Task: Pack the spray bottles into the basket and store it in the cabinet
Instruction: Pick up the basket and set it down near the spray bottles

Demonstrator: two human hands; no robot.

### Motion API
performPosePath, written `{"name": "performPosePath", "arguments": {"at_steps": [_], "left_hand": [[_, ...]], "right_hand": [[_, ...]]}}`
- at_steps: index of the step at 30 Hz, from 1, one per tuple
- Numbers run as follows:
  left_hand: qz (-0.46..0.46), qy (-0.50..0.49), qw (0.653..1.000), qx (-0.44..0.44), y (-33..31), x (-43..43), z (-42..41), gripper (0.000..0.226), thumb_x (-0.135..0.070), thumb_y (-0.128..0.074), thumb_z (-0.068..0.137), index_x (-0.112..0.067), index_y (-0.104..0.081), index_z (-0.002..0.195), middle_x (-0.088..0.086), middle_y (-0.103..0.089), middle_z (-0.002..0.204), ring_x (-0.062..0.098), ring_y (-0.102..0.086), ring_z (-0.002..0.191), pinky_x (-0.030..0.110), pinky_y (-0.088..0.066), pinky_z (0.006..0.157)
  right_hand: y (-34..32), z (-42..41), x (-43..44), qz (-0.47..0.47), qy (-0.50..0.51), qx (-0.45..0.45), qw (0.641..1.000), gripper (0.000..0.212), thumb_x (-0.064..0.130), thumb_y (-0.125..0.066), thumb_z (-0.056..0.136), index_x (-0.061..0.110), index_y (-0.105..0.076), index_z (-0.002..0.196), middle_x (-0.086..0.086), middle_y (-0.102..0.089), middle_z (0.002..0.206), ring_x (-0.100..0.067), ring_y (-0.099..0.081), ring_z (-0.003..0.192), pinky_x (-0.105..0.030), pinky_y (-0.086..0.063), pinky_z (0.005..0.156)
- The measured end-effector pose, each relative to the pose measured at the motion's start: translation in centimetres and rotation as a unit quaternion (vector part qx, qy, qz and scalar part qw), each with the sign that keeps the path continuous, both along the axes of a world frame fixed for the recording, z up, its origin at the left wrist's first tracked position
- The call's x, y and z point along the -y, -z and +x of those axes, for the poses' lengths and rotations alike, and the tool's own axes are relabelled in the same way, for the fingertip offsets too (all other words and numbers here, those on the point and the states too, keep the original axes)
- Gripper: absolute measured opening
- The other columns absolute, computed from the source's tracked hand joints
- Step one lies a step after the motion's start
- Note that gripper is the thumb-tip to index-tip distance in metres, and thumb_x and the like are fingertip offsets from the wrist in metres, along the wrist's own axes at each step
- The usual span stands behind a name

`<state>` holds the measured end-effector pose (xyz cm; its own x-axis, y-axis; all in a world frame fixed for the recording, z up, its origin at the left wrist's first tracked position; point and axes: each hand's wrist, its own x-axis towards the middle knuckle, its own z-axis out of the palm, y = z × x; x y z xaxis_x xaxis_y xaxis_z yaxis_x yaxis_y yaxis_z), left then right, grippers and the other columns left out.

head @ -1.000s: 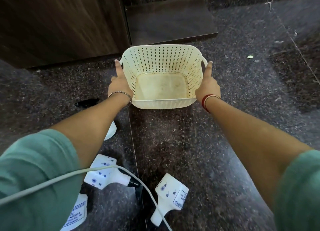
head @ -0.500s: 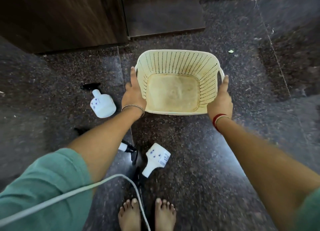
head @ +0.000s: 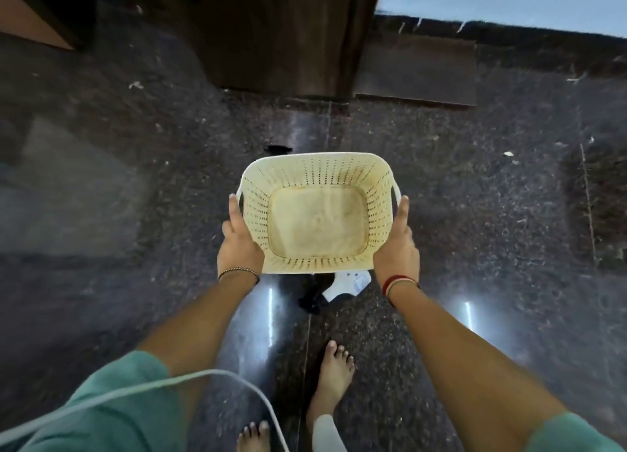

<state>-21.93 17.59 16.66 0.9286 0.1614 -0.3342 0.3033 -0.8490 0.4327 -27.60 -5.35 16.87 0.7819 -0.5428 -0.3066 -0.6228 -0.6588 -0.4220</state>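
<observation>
1. Head view: the left hand (head: 239, 244) and right hand (head: 397, 248) each grip one side of the empty cream perforated plastic basket (head: 317, 214), held between them above the dark speckled stone floor (head: 475, 214).
2. Just below the right hand's grip, a white spray bottle (head: 349, 283) lies on the floor, partly hidden by the basket.

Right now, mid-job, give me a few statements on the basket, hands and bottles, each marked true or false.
1. Both hands hold the basket, the left hand and the right hand on opposite sides. True.
2. The basket has bottles in it. False: it is empty.
3. A spray bottle lies on the floor under the basket's near edge. True.
4. The person wears shoes. False: the feet are bare.
</observation>
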Motion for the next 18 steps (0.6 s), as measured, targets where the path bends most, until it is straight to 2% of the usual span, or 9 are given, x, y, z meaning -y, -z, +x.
{"name": "performPosePath", "arguments": {"at_steps": [3,6,10,12,15,18], "left_hand": [[0.002,-0.001,1.0,0.003,0.9,-4.1,-1.6,0.086,0.004,-0.04,0.079,-0.026,0.005,0.145,0.022,-0.041,0.125,0.032,-0.05,0.068,0.04,-0.04,0.056],[0.001,-0.003,1.0,-0.006,1.1,-8.5,-4.4,0.085,0.002,-0.041,0.079,-0.028,0.004,0.145,0.02,-0.043,0.122,0.035,-0.052,0.069,0.04,-0.037,0.057],[-0.004,-0.003,1.0,-0.029,1.3,-14.0,-10.1,0.085,0.0,-0.043,0.081,-0.03,0.005,0.145,0.019,-0.043,0.126,0.039,-0.057,0.071,0.04,-0.039,0.055],[-0.007,-0.006,0.999,-0.037,1.9,-15.8,-13.1,0.084,-0.001,-0.043,0.081,-0.03,0.005,0.145,0.018,-0.044,0.122,0.039,-0.057,0.07,0.042,-0.043,0.056],[-0.002,-0.02,0.998,-0.058,4.0,-18.4,-16.6,0.085,-0.001,-0.042,0.08,-0.03,0.005,0.145,0.016,-0.044,0.119,0.036,-0.055,0.065,0.046,-0.047,0.057],[0.013,-0.033,0.996,-0.078,6.9,-20.7,-19.5,0.087,0.001,-0.042,0.08,-0.032,0.006,0.144,0.016,-0.045,0.12,0.031,-0.053,0.063,0.042,-0.046,0.057]], "right_hand": [[1.0,-1.6,-3.7,-0.002,-0.009,0.005,1.0,0.092,-0.004,-0.039,0.08,0.033,0.014,0.145,-0.019,-0.048,0.132,-0.039,-0.059,0.097,-0.046,-0.046,0.082],[1.7,-4.1,-7.9,0.009,-0.012,-0.005,1.0,0.092,-0.004,-0.039,0.079,0.035,0.012,0.145,-0.018,-0.048,0.135,-0.038,-0.059,0.097,-0.042,-0.045,0.078],[2.1,-9.3,-12.7,0.047,-0.005,-0.036,0.998,0.094,-0.004,-0.041,0.079,0.04,0.011,0.144,-0.016,-0.051,0.134,-0.036,-0.06,0.081,-0.035,-0.04,0.066],[2.6,-11.8,-14.5,0.056,-0.009,-0.052,0.997,0.093,-0.003,-0.043,0.08,0.04,0.011,0.144,-0.017,-0.05,0.134,-0.037,-0.06,0.08,-0.038,-0.044,0.066],[4.6,-14.9,-17.0,0.066,-0.021,-0.069,0.995,0.091,-0.002,-0.042,0.083,0.039,0.012,0.144,-0.017,-0.046,0.136,-0.04,-0.06,0.089,-0.044,-0.049,0.072],[7.3,-17.2,-19.0,0.079,-0.044,-0.08,0.993,0.094,-0.002,-0.043,0.083,0.04,0.015,0.144,-0.016,-0.043,0.139,-0.037,-0.06,0.09,-0.043,-0.05,0.073]]}}
